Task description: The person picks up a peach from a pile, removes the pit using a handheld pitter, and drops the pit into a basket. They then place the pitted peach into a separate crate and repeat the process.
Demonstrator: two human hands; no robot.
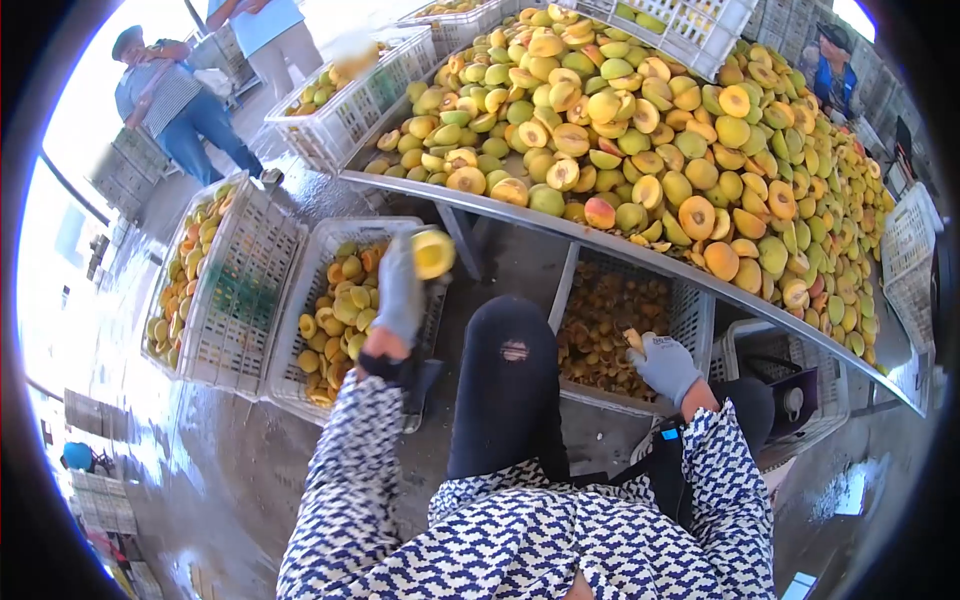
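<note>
My left hand (398, 295), in a grey glove and blurred by motion, is over a white crate (283, 375) of fruit halves. At its fingers is a yellow peach half (433, 255), cut face showing; how the fingers grip it is smeared. My right hand (668, 368), also gloved, is closed on a small, elongated tan piece (633, 340), too small to name surely. That hand is above a crate (612, 398) holding brown pits and scraps, under the table edge. Halved peaches (600, 120) are heaped on the metal table (560, 228) in front of me.
Another full crate (240, 290) stands at the far left. More crates line the table's left end, and a white crate (690, 35) rests on the heap. A crate (830, 405) with a dark object is at my right. People stand at the back left; another person is at back right.
</note>
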